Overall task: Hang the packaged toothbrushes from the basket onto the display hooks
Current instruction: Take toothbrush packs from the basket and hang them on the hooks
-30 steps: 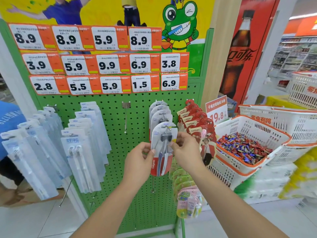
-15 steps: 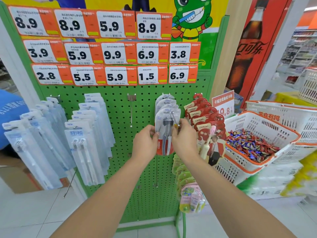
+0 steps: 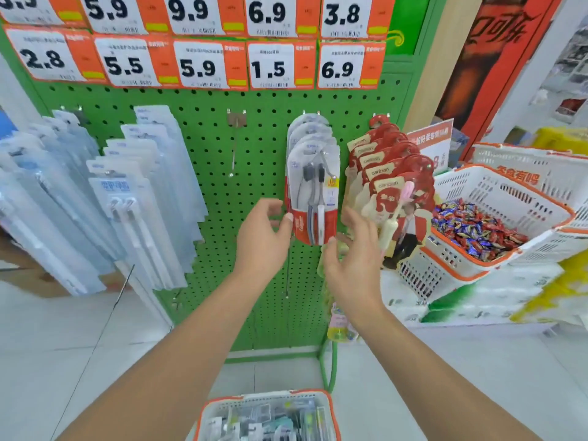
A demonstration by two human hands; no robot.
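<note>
A grey-and-red twin toothbrush pack (image 3: 313, 198) hangs at the front of a row of like packs on a hook of the green pegboard (image 3: 203, 148). My left hand (image 3: 262, 237) is just left of the pack's bottom, fingers loosely spread, thumb close to its edge and holding nothing. My right hand (image 3: 353, 253) is just right of and below the pack, fingers relaxed and empty. The orange-rimmed white basket (image 3: 329, 415) with several packaged toothbrushes stands on the floor below my arms.
A bare hook (image 3: 234, 144) sticks out left of the hung packs. Red carded toothbrushes (image 3: 388, 173) hang to the right, clear blue-white packs (image 3: 136, 192) to the left. A candy basket (image 3: 506, 218) juts out at the right. Price tags (image 3: 270, 65) line the top.
Both hands held the twin pack at the hook earlier. Now the pack hangs by itself and both hands have let go and dropped lower. The view tilted down, showing the floor basket.
</note>
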